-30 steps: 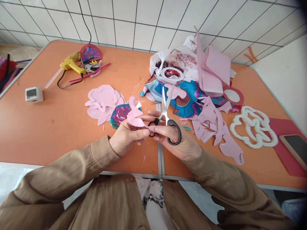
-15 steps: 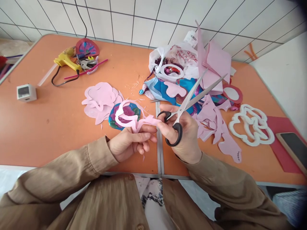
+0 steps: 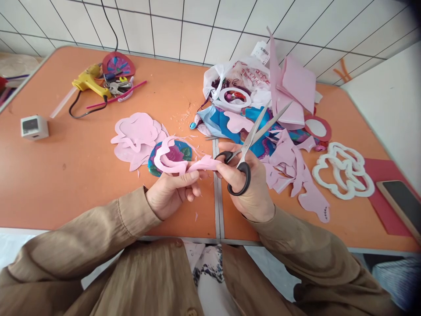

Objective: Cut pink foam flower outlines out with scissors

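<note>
My left hand (image 3: 174, 188) pinches a pink curved felt-like strip (image 3: 171, 168) between thumb and fingers. The strip's other end reaches my right hand (image 3: 248, 188), whose thumb and finger pinch it. Black-handled scissors (image 3: 246, 153) hang on the fingers of that same hand, blades parted and pointing up and away. Behind the strip lies a round blue piece with a purple flower (image 3: 176, 151). Pink cut-out shapes (image 3: 138, 131) are stacked to its left. Several pink scraps (image 3: 287, 158) lie to the right of the scissors.
A yellow glue gun (image 3: 90, 83) and keys (image 3: 117, 88) lie at the back left, near a small white cube (image 3: 34, 127). At the back stands a white plastic bag (image 3: 259, 74) beside folded pink sheets (image 3: 297, 83). White cloud-shaped outlines (image 3: 333, 188) and a phone (image 3: 403, 202) are at right.
The pink strip has turned and lies flatter between my hands. The scissors have tipped slightly to the left, and their blades are a little closer together.
</note>
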The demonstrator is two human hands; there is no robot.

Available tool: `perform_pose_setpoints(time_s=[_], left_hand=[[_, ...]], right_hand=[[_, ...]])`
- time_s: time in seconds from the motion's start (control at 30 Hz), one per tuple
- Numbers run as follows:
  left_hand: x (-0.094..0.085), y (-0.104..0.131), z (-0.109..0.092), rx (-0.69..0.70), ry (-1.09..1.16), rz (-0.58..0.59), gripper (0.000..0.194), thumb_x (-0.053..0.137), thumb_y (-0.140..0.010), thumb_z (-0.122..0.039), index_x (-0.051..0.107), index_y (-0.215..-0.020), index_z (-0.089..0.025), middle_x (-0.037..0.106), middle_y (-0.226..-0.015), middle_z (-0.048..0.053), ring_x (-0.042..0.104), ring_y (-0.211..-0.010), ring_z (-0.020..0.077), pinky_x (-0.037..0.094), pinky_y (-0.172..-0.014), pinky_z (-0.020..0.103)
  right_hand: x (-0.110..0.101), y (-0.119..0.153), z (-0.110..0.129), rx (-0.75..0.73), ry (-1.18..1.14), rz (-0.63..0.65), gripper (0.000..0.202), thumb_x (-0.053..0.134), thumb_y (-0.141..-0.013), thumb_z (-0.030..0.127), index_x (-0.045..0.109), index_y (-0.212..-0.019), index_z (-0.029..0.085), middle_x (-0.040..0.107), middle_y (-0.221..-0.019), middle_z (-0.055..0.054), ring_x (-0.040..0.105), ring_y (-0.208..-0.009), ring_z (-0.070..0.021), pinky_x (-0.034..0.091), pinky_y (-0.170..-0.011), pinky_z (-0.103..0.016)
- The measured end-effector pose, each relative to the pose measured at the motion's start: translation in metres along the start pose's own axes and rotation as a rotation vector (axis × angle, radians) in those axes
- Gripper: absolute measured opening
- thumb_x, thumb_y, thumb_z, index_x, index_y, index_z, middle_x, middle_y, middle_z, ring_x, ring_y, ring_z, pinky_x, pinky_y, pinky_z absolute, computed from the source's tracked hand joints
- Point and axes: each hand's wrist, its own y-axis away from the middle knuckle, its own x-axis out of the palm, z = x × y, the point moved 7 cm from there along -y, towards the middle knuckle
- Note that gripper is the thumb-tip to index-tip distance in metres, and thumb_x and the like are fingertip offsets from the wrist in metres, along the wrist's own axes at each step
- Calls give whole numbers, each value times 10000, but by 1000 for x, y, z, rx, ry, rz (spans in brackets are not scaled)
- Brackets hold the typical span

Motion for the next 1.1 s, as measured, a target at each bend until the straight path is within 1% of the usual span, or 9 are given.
perform_pose_setpoints(time_s=[0.13, 0.33, 0.47, 0.57, 0.67, 0.73, 0.83, 0.93, 1.1], left_hand=[[-2, 1, -2, 31, -12, -61, 336, 937, -597, -323, 705, -717, -112, 704, -789, 30, 602, -507, 57, 439, -393, 127], [-3, 1, 0, 13, -44, -68, 346, 935, -597, -338, 716, -729, -105, 656, -620, 18, 591, -515, 75, 449, -422, 136], [-6, 1, 2, 9, -1, -104, 333, 937, -598, -315, 734, -759, -105, 700, -726, 25, 609, -529, 71, 464, -423, 141], [-5, 1, 1, 17, -16, -91, 324, 929, -623, -322, 745, -785, -110, 734, -819, 47, 620, -532, 67, 471, -427, 143], [-2, 2, -1, 25, -42, -56, 377, 922, -642, -328, 779, -939, -146, 767, -985, 74, 647, -548, 72, 486, -437, 151], [-1, 2, -1, 25, -45, -44, 389, 912, -660, -329, 782, -988, -164, 774, -981, 71, 650, -538, 75, 485, -433, 153], [-2, 2, -2, 38, -38, -50, 305, 907, -668, -349, 778, -838, -131, 768, -832, 60, 628, -491, 69, 469, -410, 143], [-4, 1, -2, 63, -20, -67, 311, 924, -640, -357, 744, -706, -112, 764, -772, 64, 624, -471, 66, 472, -404, 131], [-3, 1, -1, 53, 26, -65, 314, 938, -620, -339, 731, -688, -113, 752, -731, 44, 637, -481, 68, 490, -417, 121]], right_hand=[[0, 0, -3, 43, -20, -10, 429, 816, -702, 461, 638, -1052, 289, 615, -835, 1, 601, -735, -184, 536, -662, -372], [-1, 0, -5, 45, -10, -26, 507, 840, -679, 500, 654, -1111, 311, 611, -795, 9, 625, -737, -196, 547, -685, -383], [0, 0, -3, 28, -5, -24, 424, 811, -693, 446, 641, -1047, 285, 600, -773, 14, 644, -756, -202, 547, -710, -394], [-1, 0, 0, 10, -24, -25, 379, 806, -694, 408, 627, -1003, 283, 596, -760, 25, 639, -741, -190, 546, -716, -388], [-1, 1, 0, 2, -14, -21, 374, 808, -700, 418, 622, -998, 288, 613, -767, 24, 616, -713, -184, 539, -701, -387], [-2, 1, -1, -6, 12, -19, 400, 805, -706, 442, 625, -1028, 287, 624, -780, 19, 610, -714, -186, 534, -689, -386], [-1, 2, -1, -18, 56, -11, 404, 773, -740, 461, 620, -1068, 280, 633, -819, 1, 626, -762, -201, 539, -688, -387], [0, 2, 0, -11, 39, -4, 374, 786, -737, 421, 613, -1037, 279, 650, -857, -13, 646, -811, -213, 550, -714, -393], [0, 2, -1, -22, -86, -30, 364, 840, -687, 395, 648, -976, 285, 647, -791, 15, 636, -763, -205, 539, -721, -400]])
